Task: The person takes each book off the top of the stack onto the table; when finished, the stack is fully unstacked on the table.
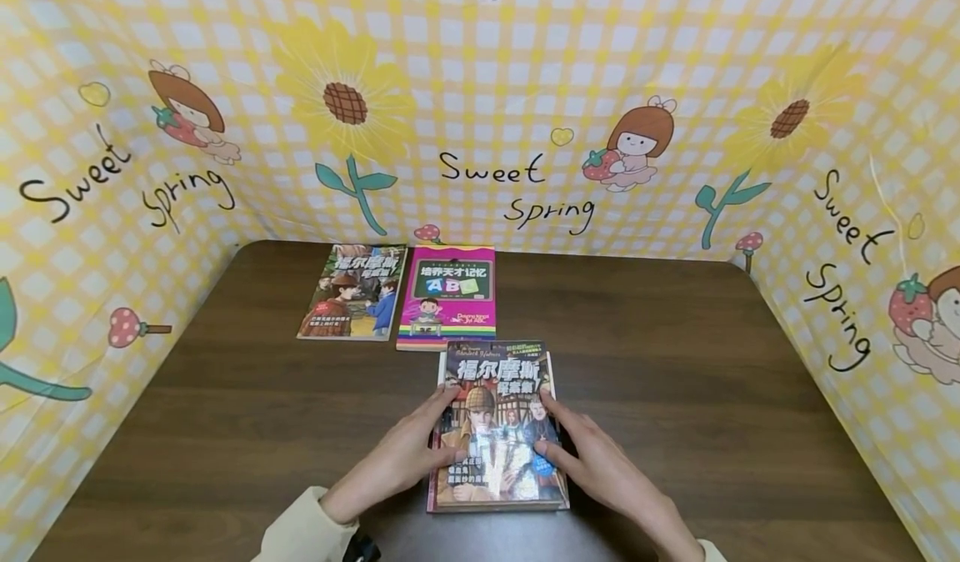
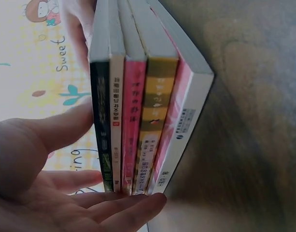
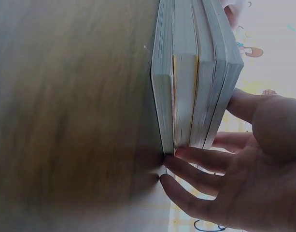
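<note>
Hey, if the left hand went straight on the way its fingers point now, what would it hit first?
The left hand would most likely meet the stack of books first: it sits right at the spine side, though exact contact is hard to judge.

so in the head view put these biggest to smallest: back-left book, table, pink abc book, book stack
1. Table
2. Book stack, though being nearer the camera than the other books may enlarge it
3. Pink abc book and back-left book: too alike to rank
</note>
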`<state>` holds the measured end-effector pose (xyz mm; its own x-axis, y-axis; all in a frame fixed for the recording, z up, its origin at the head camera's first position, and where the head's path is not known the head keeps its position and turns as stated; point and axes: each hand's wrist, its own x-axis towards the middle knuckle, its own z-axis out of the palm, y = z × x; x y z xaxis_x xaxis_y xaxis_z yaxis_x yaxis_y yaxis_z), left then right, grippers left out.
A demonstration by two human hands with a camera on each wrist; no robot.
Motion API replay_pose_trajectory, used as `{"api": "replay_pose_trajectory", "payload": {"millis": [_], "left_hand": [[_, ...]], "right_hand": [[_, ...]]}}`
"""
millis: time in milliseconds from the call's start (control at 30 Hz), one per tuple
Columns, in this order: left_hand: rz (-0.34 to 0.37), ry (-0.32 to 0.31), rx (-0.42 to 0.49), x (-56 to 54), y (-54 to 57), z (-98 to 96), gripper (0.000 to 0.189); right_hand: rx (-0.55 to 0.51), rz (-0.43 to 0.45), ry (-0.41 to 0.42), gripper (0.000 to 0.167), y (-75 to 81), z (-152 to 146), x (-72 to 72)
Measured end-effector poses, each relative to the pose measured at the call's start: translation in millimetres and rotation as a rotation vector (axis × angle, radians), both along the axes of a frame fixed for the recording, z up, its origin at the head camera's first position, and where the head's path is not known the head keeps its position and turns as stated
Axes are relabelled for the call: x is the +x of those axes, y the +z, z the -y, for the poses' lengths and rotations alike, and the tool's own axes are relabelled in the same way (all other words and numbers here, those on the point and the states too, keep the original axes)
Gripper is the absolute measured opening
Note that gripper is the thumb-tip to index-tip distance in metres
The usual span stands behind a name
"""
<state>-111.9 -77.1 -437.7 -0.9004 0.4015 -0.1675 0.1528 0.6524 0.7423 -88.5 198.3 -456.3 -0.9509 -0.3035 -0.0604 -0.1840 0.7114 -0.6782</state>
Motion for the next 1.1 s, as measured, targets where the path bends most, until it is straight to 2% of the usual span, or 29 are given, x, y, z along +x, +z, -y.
{"api": "replay_pose_trajectory", "payload": {"millis": [167, 267, 367, 500, 633, 700, 767, 867, 933, 1033, 1100], "left_hand": [[-0.039, 0.018, 0.022, -3.0, -1.6, 0.6, 0.074], [-0.060, 0.059, 0.044, -3.2, -2.3, 1.2, 0.072], [-0.111, 0.105, 0.063, -2.8, -1.7, 0.8, 0.068], [-0.154, 0.161, 0.124, -4.5, 5.4, -1.9, 0.059], [-0.083, 0.201, 0.290, -12.5, 14.1, -3.7, 0.054], [-0.013, 0.208, 0.376, -18.4, 16.6, -3.7, 0.055], [0.054, 0.192, 0.422, -23.3, 18.4, -3.1, 0.057], [0.171, 0.120, 0.430, -27.0, 20.6, -1.6, 0.063], [0.218, 0.063, 0.417, -26.9, 21.5, 0.0, 0.067], [0.237, 0.017, 0.407, -25.8, 21.6, 3.0, 0.071], [0.226, 0.020, 0.413, -25.0, 21.3, 5.6, 0.070]], "right_hand": [[0.040, -0.057, -0.012, 0.068, -0.1, 4, 0.7], [0.052, -0.074, -0.011, 0.068, -0.6, 6, 1.6], [0.048, -0.078, -0.011, 0.067, -1.0, 6, 2.2], [0.046, -0.081, -0.012, 0.067, -0.2, 5, 3.0], [0.047, -0.073, -0.007, 0.067, 0.5, 3, 2.4], [0.043, -0.060, 0.000, 0.068, 0.3, 3, 2.2], [0.036, -0.048, 0.011, 0.068, -0.4, 3, 2.3], [0.033, -0.038, 0.026, 0.068, -1.6, 2, 3.1], [0.036, -0.040, 0.030, 0.068, -2.0, 2, 3.5], [0.047, -0.056, 0.025, 0.067, -1.7, 2, 3.0], [0.060, -0.065, 0.030, 0.067, -1.1, 2, 2.3]]}}
